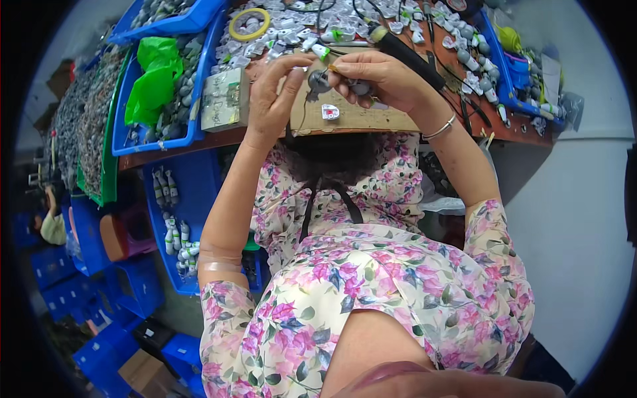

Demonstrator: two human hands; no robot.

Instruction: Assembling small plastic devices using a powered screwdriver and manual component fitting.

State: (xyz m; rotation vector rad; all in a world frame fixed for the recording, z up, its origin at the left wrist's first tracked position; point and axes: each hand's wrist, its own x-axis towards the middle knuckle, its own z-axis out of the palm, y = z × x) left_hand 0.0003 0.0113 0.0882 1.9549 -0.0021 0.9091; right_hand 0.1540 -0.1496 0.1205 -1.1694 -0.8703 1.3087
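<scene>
My right hand (375,74) is closed around a small grey round-ended part (359,87), its thumb and forefinger pinched together. Just beside those fingertips is another grey ball-shaped part (318,81); whether it is held or resting cannot be told. To its left, my left hand (273,99) has thumb and fingers apart, with nothing visible between them. Below both hands lies a brown cardboard sheet (391,121), and on it a small white piece with a red mark (330,111).
White plastic pieces (285,26) cover the table's far side, with a yellow tape roll (249,24) among them. A black-handled tool (411,58) and pliers (474,113) lie right. Blue bins (119,132) of grey parts and a worn box (224,99) stand left.
</scene>
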